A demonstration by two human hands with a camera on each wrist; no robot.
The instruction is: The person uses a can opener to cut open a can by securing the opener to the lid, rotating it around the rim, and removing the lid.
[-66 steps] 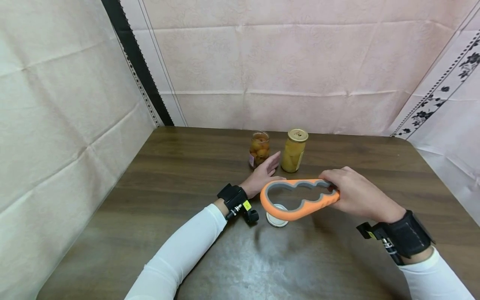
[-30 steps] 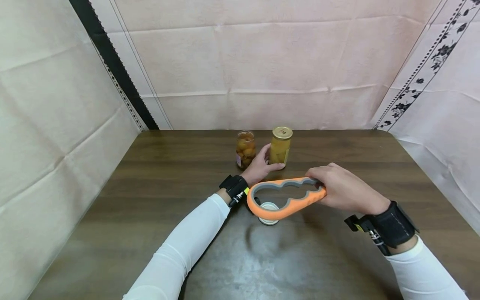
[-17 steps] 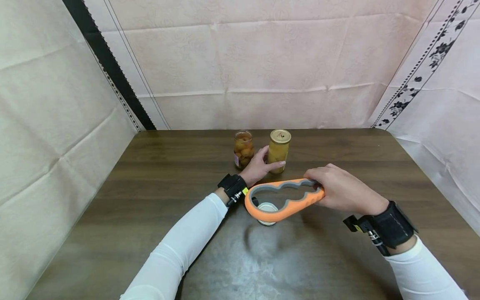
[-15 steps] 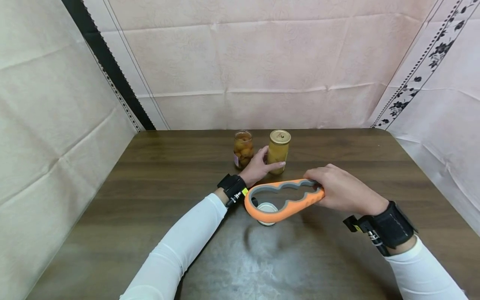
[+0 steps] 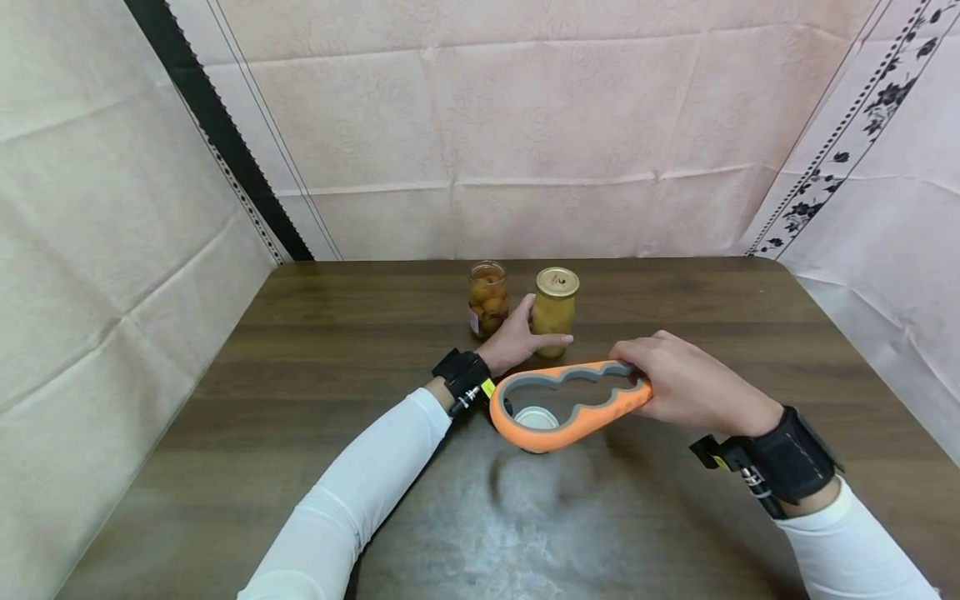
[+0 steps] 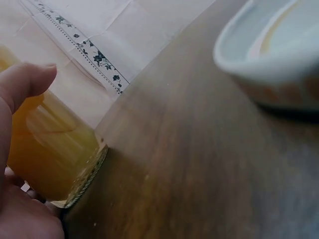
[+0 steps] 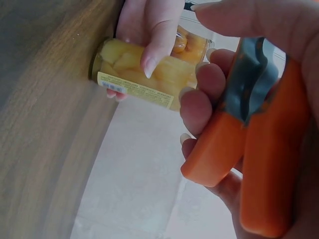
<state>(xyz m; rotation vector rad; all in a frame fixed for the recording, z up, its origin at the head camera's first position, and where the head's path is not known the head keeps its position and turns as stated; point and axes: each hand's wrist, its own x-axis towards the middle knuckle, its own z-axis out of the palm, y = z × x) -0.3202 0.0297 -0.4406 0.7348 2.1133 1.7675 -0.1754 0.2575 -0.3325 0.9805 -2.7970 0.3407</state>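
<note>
My left hand point(image 5: 517, 337) grips a glass jar of yellow fruit point(image 5: 553, 312), its gold lid on, fingers behind and thumb across the near side. In the left wrist view, the jar point(image 6: 55, 144) has its base at the table. My right hand point(image 5: 690, 379) holds an orange and grey jar opener point(image 5: 517, 429) by its handle ends, its loop pointing left, above a loose white lid point(image 5: 537, 418). In the right wrist view, fingers curl round the opener point(image 7: 271, 169), and the jar's label point(image 7: 137, 90) faces the camera.
A lidless glass jar of brownish round fruit point(image 5: 487, 304) stands left of the gripped jar. Both are near the back of the brown wooden table point(image 5: 360, 333). Pale cloth point(image 5: 525, 125) hangs behind the table and along both sides.
My left hand has gone from between the two jars to gripping the yellow one, which has come slightly nearer to me. The right hand still holds the opener at about the same place.
</note>
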